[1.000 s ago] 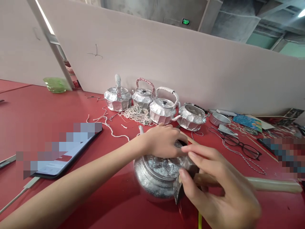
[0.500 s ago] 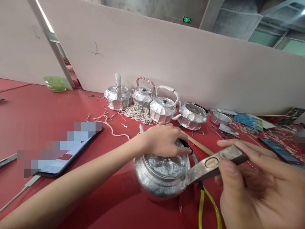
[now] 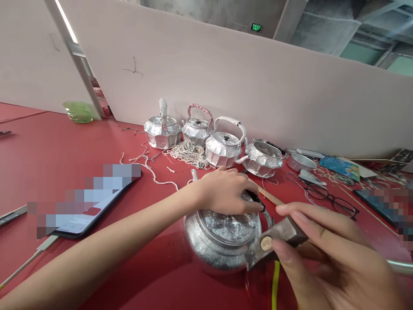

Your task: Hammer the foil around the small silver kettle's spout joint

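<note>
My left hand (image 3: 230, 189) reaches over a silver kettle (image 3: 213, 254) and is closed round its black handle, most of which the fingers hide. The kettle has a hammered, shiny surface and stands on the red table; its spout (image 3: 194, 175) points away. My right hand (image 3: 335, 254) pinches the metal head of a hammer (image 3: 285, 234) between thumb and fingers. The hammer head's narrow end lies at the kettle's right side; whether they touch, I cannot tell. Beneath the hammer, a yellow plier handle (image 3: 275, 286) shows in part.
Several silver kettles (image 3: 222, 150) stand along the white partition (image 3: 226, 73), beside a heap of cord (image 3: 189, 154). A charging phone (image 3: 93, 211) lies on the left. Glasses (image 3: 332, 199), a strainer (image 3: 301, 162) and another phone (image 3: 377, 209) lie on the right.
My right hand and the hammer head have moved left and lower along the kettle's side, covering more of the pliers and uncovering the glasses. My left hand keeps its hold.
</note>
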`<move>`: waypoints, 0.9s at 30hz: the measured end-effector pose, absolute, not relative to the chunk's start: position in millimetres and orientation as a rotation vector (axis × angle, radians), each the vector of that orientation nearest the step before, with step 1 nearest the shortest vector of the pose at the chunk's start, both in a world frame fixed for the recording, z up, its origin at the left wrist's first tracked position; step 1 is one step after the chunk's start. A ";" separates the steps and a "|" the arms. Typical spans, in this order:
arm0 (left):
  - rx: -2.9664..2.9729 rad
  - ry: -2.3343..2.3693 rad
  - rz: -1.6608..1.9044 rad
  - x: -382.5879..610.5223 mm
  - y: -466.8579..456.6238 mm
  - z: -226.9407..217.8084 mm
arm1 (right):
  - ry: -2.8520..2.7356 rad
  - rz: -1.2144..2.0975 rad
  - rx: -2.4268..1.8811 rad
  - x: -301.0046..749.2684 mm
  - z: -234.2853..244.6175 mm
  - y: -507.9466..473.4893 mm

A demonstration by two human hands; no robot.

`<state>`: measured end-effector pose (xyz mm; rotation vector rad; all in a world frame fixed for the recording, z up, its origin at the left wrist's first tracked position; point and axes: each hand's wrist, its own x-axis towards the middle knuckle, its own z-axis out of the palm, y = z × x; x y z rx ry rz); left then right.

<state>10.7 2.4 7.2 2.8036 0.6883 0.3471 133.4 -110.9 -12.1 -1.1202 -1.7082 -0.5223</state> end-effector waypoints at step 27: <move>2.812 0.674 0.352 9.0 1.6 7.9 | -1.809 -0.344 -1.041 135.2 -17.3 -109.6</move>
